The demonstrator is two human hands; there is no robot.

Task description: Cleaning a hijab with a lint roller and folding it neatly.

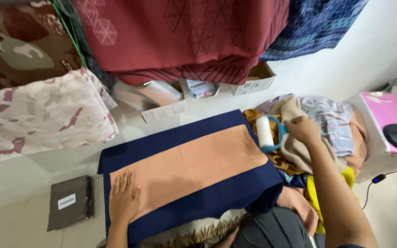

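Observation:
A salmon-coloured cloth (pixel 194 163) lies flat on a navy blue cloth (pixel 175 135) spread on the floor. My left hand (pixel 124 196) rests palm down on the cloth's near left end, fingers apart. My right hand (pixel 303 128) grips the blue handle of a lint roller (pixel 265 132) with a white roll, held just off the cloth's far right corner, over a heap of folded clothes.
A pile of garments (pixel 329 124) in beige, mustard, yellow and pale print lies at the right. Hanging fabrics (pixel 184 36) fill the top. Cardboard boxes (pixel 253 82) sit behind. A dark flat packet (pixel 72 202) lies at the left. A pink-topped stand (pixel 384 115) is far right.

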